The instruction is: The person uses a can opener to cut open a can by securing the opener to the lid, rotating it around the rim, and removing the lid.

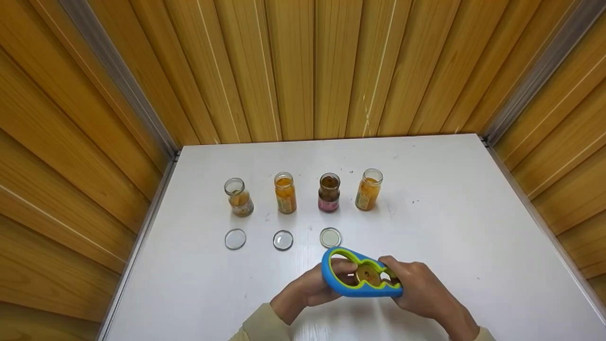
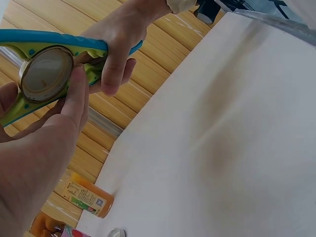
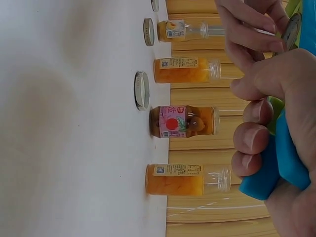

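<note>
My right hand grips the narrow end of a blue and green jar opener, its fingers curled round the handles. A round gold-rimmed jar lid sits between the opener's scalloped green inner edges. From the left, my left hand reaches to the lid, and its fingers hold the lid's rim and underside. In the left wrist view the lid's pale inner face shows, with no jar beneath it. Both hands are above the table near its front; part of the left fingers is hidden behind the opener.
Several lidless glass jars stand in a row: a part-filled one, an orange one, a dark one with a pink label and another orange one. Three lids lie before them on the white table. Wood-panelled walls surround it.
</note>
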Motion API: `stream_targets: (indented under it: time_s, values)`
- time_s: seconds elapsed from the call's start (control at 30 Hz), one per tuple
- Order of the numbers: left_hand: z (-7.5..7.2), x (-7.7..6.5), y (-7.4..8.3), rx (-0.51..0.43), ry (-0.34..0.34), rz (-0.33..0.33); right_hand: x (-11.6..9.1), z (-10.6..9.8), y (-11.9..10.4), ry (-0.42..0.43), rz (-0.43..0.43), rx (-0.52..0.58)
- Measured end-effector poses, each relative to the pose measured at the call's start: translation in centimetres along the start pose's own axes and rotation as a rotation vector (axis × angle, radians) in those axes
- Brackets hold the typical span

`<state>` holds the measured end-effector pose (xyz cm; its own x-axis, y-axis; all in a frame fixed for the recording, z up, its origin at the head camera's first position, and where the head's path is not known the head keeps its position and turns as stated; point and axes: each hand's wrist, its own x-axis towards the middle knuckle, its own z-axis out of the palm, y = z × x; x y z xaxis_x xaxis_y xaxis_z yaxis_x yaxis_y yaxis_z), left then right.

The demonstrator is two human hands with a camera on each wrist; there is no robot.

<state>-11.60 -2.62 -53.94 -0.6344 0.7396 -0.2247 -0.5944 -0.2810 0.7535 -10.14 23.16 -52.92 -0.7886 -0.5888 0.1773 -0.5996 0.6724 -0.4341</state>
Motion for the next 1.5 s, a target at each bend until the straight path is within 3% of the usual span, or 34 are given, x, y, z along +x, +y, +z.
stream_targets:
  time_s: [0.43,1.07,1.5]
  values:
    - [-0.2,-0.3,-0.6,-0.022,-0.026,-0.027,0.1,0.1,-0.1,-0.048,0.016,0.035]
    - [0.0,-0.4,-0.9,-0.031,-0.023,0.011,0.0,0.7,0.0,-0.004,-0.017,0.02]
    - [-0.3,-0.4,-1.1,-0.058,-0.003,0.001,0.0,0.5,0.1,0.012,-0.025,0.022]
